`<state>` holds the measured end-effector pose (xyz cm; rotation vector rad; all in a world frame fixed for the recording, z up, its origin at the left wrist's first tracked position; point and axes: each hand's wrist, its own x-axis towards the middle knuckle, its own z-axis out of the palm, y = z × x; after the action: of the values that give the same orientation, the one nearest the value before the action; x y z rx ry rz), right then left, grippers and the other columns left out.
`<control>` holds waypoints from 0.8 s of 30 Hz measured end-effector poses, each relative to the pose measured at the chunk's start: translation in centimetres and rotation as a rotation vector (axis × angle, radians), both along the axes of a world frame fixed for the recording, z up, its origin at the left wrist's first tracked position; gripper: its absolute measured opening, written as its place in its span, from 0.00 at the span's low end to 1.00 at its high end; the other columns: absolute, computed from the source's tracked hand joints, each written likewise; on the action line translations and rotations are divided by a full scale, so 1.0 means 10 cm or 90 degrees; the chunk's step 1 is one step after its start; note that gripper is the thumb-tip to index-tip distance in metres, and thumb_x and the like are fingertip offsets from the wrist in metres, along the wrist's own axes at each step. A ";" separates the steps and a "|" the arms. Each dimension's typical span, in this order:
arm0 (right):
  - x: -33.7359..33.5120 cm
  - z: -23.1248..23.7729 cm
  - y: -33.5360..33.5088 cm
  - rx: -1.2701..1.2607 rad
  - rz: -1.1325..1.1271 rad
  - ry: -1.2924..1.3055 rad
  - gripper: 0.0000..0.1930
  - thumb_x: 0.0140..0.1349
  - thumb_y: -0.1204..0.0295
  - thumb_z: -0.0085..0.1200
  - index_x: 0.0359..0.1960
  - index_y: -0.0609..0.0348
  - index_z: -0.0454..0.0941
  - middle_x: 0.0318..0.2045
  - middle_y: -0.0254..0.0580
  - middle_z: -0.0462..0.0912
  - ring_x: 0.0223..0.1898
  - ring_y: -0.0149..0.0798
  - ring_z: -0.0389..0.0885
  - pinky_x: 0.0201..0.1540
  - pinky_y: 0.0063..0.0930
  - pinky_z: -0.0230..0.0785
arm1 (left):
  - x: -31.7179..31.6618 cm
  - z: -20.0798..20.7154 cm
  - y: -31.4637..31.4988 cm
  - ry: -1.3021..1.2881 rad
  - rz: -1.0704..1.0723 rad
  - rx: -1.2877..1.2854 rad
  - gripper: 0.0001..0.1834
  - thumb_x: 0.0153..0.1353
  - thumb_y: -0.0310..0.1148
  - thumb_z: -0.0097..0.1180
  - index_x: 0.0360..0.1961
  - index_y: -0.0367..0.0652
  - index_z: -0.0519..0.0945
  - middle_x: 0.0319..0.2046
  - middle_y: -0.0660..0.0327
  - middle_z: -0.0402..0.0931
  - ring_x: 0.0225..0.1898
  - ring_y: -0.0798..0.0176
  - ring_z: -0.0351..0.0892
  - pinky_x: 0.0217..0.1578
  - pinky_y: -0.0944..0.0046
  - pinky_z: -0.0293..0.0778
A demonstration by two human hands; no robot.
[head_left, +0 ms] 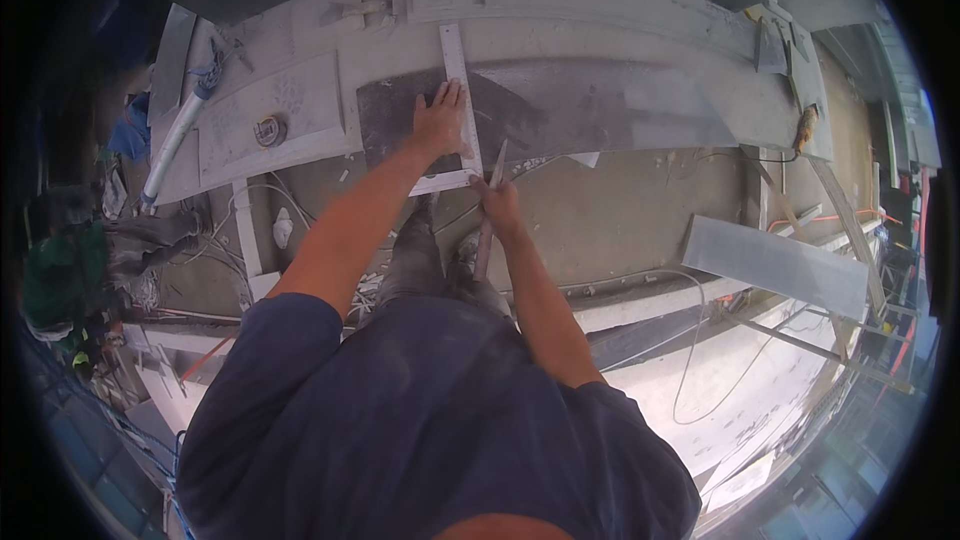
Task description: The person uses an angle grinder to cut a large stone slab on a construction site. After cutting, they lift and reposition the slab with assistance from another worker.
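Note:
A long dark grey sheet [570, 100] lies across the pale workbench [640, 37]. On its left part rests a white L-shaped square [453, 52], its long leg running away from me and its short leg along the near edge. My left hand [438, 125] lies on the long leg, fingers stretched forward and pressing it against the sheet. Beside the square's corner, my right hand [497, 205] is closed around a long, narrow, pointed tool [484, 255]. The tool's tip points away from me over the near edge; its exact kind is unclear.
A tape measure [269, 130] sits on pale boards at the left, near a caulking gun [180, 135]. An orange-brown power tool [806, 128] hangs at the right end. A light panel [775, 265] leans lower right. Cables and scraps lie below; another person's green clothing [65, 265] shows far left.

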<state>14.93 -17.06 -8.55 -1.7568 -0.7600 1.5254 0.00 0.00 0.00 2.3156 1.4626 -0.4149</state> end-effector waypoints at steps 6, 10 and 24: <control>0.52 0.66 -0.41 -0.048 0.067 0.112 0.14 0.70 0.63 0.69 0.48 0.61 0.85 0.25 0.30 0.80 0.23 0.24 0.73 0.24 0.27 0.64 | -0.30 0.27 -1.11 -0.186 0.096 -0.163 0.74 0.51 0.61 0.80 0.87 0.41 0.45 0.80 0.38 0.59 0.79 0.35 0.64 0.74 0.32 0.64; 0.35 1.36 -0.21 -0.082 0.175 0.079 0.17 0.72 0.62 0.68 0.52 0.64 0.85 0.27 0.30 0.80 0.23 0.22 0.73 0.24 0.26 0.63 | -0.68 0.45 -1.56 -0.343 0.131 -0.270 0.53 0.60 0.53 0.75 0.77 0.35 0.64 0.52 0.39 0.85 0.51 0.35 0.87 0.54 0.42 0.81; -1.29 1.34 2.09 0.260 0.495 -0.554 0.17 0.80 0.60 0.50 0.59 0.57 0.78 0.49 0.63 0.87 0.49 0.74 0.87 0.51 0.65 0.80 | -3.26 0.03 0.51 -0.393 0.534 0.193 0.31 0.65 0.41 0.71 0.61 0.30 0.78 0.39 0.38 0.89 0.42 0.34 0.91 0.45 0.42 0.84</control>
<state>2.08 3.85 4.88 -1.8545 -2.2062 0.8112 -32.56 5.06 0.27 1.5410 2.0123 0.7175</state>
